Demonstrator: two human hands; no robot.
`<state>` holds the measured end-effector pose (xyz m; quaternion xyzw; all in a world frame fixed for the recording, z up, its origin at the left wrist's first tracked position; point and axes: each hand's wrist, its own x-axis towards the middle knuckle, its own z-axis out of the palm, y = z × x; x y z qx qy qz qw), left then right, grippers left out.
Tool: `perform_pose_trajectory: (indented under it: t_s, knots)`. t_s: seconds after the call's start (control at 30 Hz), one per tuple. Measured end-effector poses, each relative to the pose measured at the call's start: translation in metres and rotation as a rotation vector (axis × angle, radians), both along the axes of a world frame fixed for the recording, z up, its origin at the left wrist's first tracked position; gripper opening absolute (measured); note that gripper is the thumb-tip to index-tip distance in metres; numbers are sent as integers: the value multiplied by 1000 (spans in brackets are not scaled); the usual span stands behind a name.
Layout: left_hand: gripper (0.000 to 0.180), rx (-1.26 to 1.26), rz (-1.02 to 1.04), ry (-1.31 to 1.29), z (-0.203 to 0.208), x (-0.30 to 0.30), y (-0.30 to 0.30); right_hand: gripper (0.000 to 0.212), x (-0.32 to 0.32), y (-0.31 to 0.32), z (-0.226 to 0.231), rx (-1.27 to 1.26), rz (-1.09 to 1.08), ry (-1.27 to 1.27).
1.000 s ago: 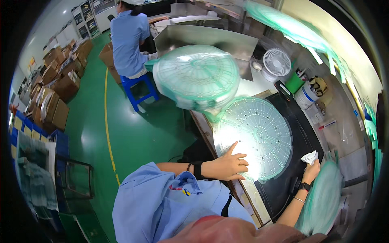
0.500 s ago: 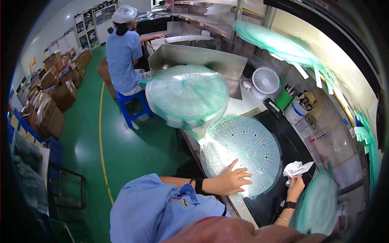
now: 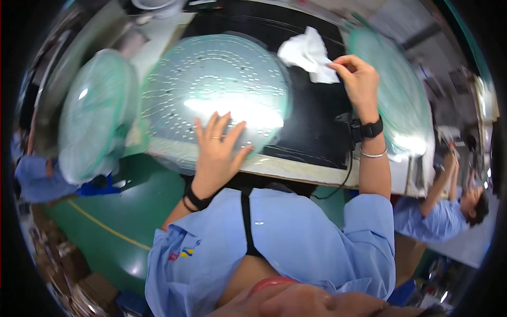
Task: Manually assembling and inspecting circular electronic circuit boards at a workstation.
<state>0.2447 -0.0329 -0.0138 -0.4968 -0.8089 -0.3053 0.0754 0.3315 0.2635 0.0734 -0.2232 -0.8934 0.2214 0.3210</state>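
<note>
A round, translucent sheet (image 3: 211, 63) with rows of small dots lies on the black work mat (image 3: 319, 121), and bright glare crosses its middle. My left hand (image 3: 219, 150) rests on the sheet's near part with fingers spread, a ring on one of them. To the right of the sheet, my right hand (image 3: 359, 82) pinches a corner of a crumpled white cloth (image 3: 306, 53) between thumb and fingers. The cloth extends leftward from that pinch, over the mat near the sheet's right edge.
A stack of similar round sheets with greenish edges (image 3: 95, 119) is at left, another pile (image 3: 393, 90) at right. A black cable (image 3: 346, 177) hangs over the table's front edge. One co-worker (image 3: 39, 177) is at far left, another (image 3: 438, 216) at far right. Cardboard boxes (image 3: 95, 290) stand lower left.
The view has swung round to the right and down, so the sheet sits more level before me. My left hand stays on the sheet; my right hand still grips the cloth, now spread out more.
</note>
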Motion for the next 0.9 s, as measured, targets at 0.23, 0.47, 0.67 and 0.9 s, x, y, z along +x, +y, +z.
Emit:
perform_pose_trajectory:
  t_s: [0.23,0.47,0.67,0.9]
  knots:
    - [43,-29,-121,-75,-7,4,4,30,53,-45,-37,-1273,132,-343]
    - [38,-192,-204,-41,8,-4,-24,44,60,-80,-20,-1738,42,-216]
    - [36,-72,-177,-89,10,-4,-9,44,65,-95,-19,-1811,0,-189]
    - [40,58,-251,-166,1,-3,5,40,61,-103,-22,-1783,-6,-198]
